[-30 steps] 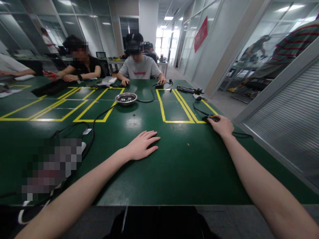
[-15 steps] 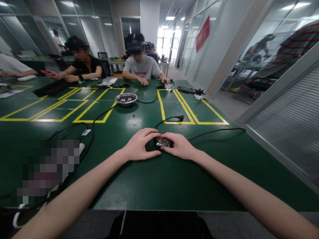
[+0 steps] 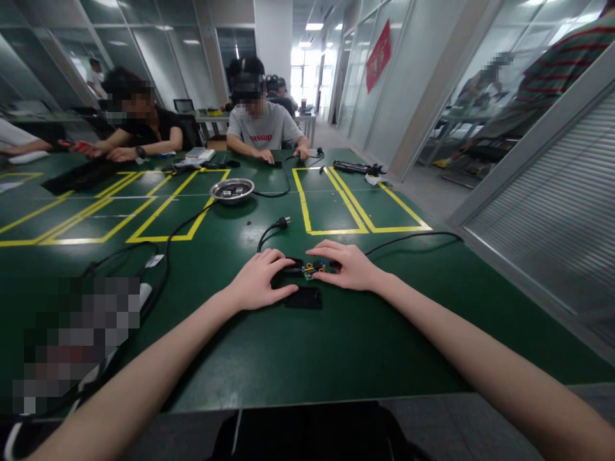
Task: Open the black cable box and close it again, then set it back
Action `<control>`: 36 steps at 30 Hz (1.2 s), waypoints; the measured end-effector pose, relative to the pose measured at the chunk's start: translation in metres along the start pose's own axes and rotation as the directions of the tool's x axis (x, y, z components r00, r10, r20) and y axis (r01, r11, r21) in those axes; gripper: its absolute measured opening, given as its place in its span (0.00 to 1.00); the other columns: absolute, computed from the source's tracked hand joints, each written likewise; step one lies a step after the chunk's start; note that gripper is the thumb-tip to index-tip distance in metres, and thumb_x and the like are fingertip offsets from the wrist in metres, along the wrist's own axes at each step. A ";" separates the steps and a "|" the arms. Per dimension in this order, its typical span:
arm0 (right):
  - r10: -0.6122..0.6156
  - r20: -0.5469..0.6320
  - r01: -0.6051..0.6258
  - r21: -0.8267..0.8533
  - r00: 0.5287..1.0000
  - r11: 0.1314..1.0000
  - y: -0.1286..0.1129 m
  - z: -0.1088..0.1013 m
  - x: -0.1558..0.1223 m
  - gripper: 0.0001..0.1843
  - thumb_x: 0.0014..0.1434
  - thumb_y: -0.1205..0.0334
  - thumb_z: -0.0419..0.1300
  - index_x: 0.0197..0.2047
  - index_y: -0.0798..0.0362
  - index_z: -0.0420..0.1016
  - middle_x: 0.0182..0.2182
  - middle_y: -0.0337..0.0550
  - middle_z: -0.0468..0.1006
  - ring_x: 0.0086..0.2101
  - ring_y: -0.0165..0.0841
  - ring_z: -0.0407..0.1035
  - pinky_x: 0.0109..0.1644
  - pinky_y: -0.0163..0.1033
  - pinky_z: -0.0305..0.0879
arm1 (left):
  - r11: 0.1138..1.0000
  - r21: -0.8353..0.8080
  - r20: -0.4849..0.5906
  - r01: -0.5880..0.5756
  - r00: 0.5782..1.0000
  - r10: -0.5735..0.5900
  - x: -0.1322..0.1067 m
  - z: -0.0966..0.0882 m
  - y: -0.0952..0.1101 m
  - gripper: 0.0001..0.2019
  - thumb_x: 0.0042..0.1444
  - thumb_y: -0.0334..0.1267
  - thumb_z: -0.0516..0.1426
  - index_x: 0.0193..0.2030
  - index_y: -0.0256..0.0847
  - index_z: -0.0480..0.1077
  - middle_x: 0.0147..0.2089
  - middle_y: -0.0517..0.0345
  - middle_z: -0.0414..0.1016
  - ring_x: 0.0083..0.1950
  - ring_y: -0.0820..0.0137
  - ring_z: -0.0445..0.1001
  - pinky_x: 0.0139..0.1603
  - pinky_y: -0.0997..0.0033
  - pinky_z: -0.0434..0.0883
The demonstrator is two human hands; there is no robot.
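A small green circuit board (image 3: 314,270) with copper-coloured coils lies between the fingers and thumb of my right hand (image 3: 350,266), which is closed on it. My left hand (image 3: 259,280) curves around a black casing part (image 3: 292,269) at the board's left end; its far side is partly hidden by the fingers. Flat on the table, just below the board, is a black rectangular cover (image 3: 304,298), close to my left thumb. A black cord with a plug (image 3: 282,223) runs out behind my left hand. Another black cord (image 3: 413,235) leads right from behind my right hand.
A metal bowl (image 3: 232,191) with small metal pieces stands farther off on the green table (image 3: 365,346). Yellow tape marks (image 3: 331,232) outline areas. A pixelated object (image 3: 81,339) lies at left with cords. Two people (image 3: 263,128) work across the table; a black folded stand (image 3: 358,168) is at far right.
The black cover now lies apart on the table, and the circuit board is more exposed. My hands are a little farther apart. The corded plug appears farther left, and the view has shifted slightly.
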State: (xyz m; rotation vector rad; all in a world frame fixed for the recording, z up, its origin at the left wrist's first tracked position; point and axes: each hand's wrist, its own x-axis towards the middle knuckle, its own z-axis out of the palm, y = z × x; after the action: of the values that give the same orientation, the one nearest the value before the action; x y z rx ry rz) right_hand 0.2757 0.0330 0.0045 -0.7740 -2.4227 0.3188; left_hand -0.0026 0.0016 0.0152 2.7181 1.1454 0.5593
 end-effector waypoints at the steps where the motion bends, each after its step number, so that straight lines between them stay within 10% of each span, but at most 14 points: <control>1: 0.041 0.039 -0.041 0.000 0.998 0.999 0.007 -0.006 -0.001 0.29 0.62 0.47 0.67 0.63 0.46 0.75 0.54 0.49 0.79 0.39 0.37 0.78 0.45 0.43 0.76 | 1.000 0.008 0.001 0.022 1.000 -0.022 0.000 0.001 -0.002 0.24 0.64 0.53 0.61 0.59 0.41 0.73 0.56 0.45 0.75 0.57 0.53 0.75 0.58 0.51 0.74; 12: 0.385 0.183 -0.413 0.156 0.905 0.897 0.076 -0.064 -0.023 0.26 0.51 0.35 0.69 0.31 0.52 0.83 0.35 0.45 0.78 0.35 0.37 0.72 0.43 0.44 0.70 | 0.995 0.000 0.054 0.095 0.994 -0.095 0.002 0.001 -0.005 0.32 0.64 0.58 0.58 0.68 0.40 0.68 0.67 0.42 0.70 0.67 0.51 0.69 0.68 0.49 0.68; 23: 0.251 0.214 -0.315 0.356 0.944 0.880 0.015 -0.001 0.005 0.19 0.57 0.45 0.69 0.32 0.53 0.78 0.28 0.38 0.73 0.29 0.31 0.65 0.35 0.38 0.62 | 0.999 -0.015 0.055 0.049 0.997 -0.048 0.002 0.002 -0.011 0.32 0.62 0.55 0.62 0.68 0.42 0.68 0.66 0.43 0.72 0.66 0.51 0.69 0.69 0.47 0.65; 36: 0.278 0.202 -0.337 0.384 0.939 0.860 0.016 -0.001 0.005 0.16 0.55 0.49 0.70 0.31 0.54 0.78 0.27 0.38 0.73 0.30 0.31 0.65 0.36 0.39 0.63 | 0.993 -0.117 0.062 -0.024 0.998 0.031 0.000 -0.006 -0.025 0.33 0.59 0.52 0.65 0.68 0.41 0.68 0.66 0.41 0.71 0.66 0.49 0.70 0.69 0.46 0.66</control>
State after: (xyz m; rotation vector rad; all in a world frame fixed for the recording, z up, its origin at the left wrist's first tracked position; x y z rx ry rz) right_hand 0.2806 0.0489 0.0013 -0.9639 -2.2286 1.0114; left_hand -0.0218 0.0190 0.0135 2.6366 1.0290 0.5216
